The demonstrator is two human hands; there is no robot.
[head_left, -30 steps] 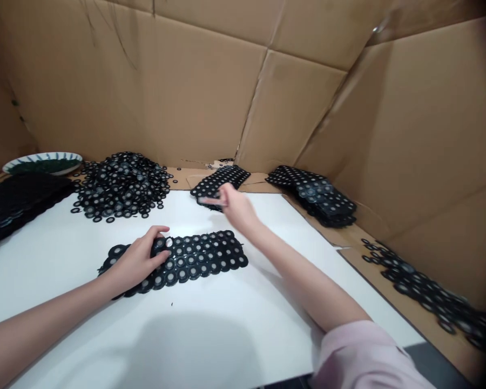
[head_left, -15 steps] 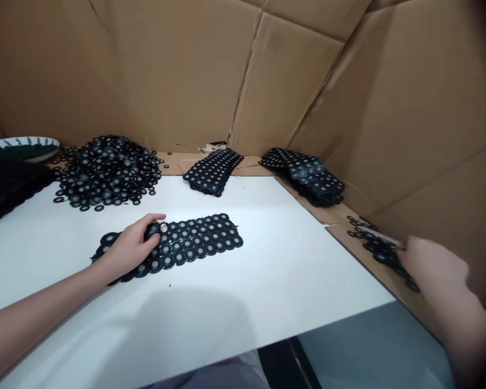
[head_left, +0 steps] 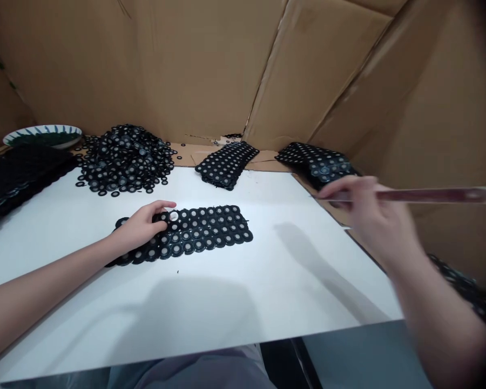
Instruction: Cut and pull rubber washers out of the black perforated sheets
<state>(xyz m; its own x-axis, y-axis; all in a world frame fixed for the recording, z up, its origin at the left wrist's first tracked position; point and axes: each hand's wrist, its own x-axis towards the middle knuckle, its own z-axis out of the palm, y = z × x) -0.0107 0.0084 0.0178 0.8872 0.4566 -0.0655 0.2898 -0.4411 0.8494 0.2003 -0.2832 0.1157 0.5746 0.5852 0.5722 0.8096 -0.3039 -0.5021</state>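
A black sheet of joined round pieces with pale grey centres [head_left: 210, 229] lies flat on the white board. My left hand [head_left: 140, 229] grips its left part, thumb and forefinger curled over the top. Beside those fingertips, one round piece shows a brighter white centre [head_left: 174, 216]. My right hand [head_left: 372, 210] is raised over the right side of the board, apart from the sheet. Its fingers are closed round a slim tool with a reddish-brown handle [head_left: 433, 195]. The handle points right and a thin tip points left; motion blur hides the tool's exact kind.
A heap of loose black rings [head_left: 125, 159] stands at the back left, near a blue-and-white dish [head_left: 44, 129]. Stacked black sheets [head_left: 227, 165] lie at the back, with others [head_left: 308, 159] to the right and far left [head_left: 20, 173]. Cardboard walls [head_left: 166, 65] surround the white board [head_left: 227, 308].
My right hand has moved up and left, from the loose black pieces at the right edge to above the board, with the slim tool in it. My left hand stays on the sheet.
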